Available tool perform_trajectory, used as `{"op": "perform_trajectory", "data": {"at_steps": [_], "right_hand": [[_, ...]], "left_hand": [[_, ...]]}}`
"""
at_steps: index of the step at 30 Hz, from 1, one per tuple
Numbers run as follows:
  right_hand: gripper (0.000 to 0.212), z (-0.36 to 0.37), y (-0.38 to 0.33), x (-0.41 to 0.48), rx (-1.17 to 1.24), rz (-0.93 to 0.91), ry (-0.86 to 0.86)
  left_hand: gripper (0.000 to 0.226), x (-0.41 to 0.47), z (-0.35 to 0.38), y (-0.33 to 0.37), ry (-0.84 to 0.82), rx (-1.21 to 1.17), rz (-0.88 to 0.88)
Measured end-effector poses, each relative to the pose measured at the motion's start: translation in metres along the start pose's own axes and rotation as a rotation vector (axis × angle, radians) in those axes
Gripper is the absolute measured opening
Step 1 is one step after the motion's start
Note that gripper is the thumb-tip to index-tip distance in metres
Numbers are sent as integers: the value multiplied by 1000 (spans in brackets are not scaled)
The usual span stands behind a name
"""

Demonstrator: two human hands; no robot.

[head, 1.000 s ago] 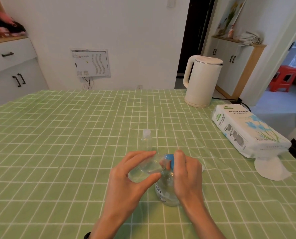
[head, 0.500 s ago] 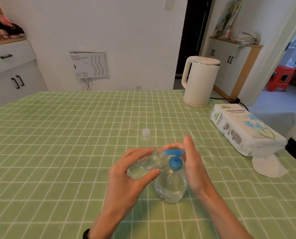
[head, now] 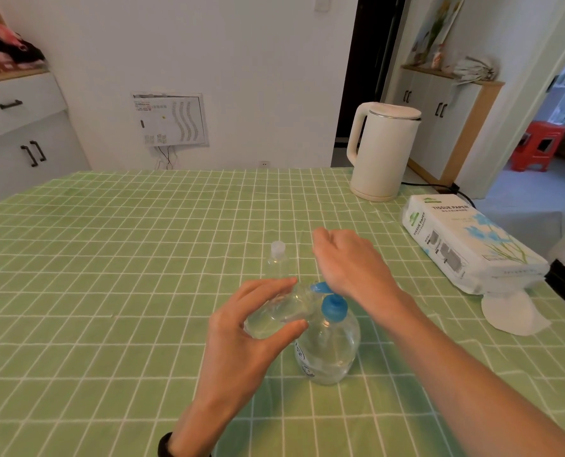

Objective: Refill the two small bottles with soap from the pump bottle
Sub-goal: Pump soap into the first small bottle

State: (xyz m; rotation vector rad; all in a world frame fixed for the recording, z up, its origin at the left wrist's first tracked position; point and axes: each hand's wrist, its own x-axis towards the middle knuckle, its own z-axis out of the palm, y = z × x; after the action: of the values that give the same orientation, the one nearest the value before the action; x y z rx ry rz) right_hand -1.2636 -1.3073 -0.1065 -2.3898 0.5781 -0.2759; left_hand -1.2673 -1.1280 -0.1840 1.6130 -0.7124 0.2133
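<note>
The pump bottle (head: 327, 356) is standing at the table's (head: 109, 291) near middle. The left hand (head: 241, 338) is gripping a tilted small bottle (head: 274, 312), its mouth meeting the blue spout (head: 320, 287). The right hand (head: 350, 265) is hanging over the pump, fingers loose, holding nothing. A capped bottle (head: 277, 258) is standing at 11 o'clock, a kettle (head: 383, 153) at 1, a tissue pack (head: 469, 245) at 2.
</note>
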Motion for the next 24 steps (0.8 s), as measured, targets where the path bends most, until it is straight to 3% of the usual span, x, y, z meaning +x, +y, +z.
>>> {"op": "perform_trajectory", "data": {"at_steps": [4, 15, 20, 24], "right_hand": [[51, 3, -1, -7, -47, 0, 99], [52, 3, -6, -10, -102, -25, 87], [42, -6, -11, -9, -153, -136, 95], [35, -2, -4, -7, -65, -112, 66]], "left_hand": [[47, -1, 0, -1, 0, 21, 5], [47, -5, -1, -2, 0, 5, -18], [48, -4, -3, 0, 11, 1, -19], [47, -4, -2, 0, 3, 0, -12]]}}
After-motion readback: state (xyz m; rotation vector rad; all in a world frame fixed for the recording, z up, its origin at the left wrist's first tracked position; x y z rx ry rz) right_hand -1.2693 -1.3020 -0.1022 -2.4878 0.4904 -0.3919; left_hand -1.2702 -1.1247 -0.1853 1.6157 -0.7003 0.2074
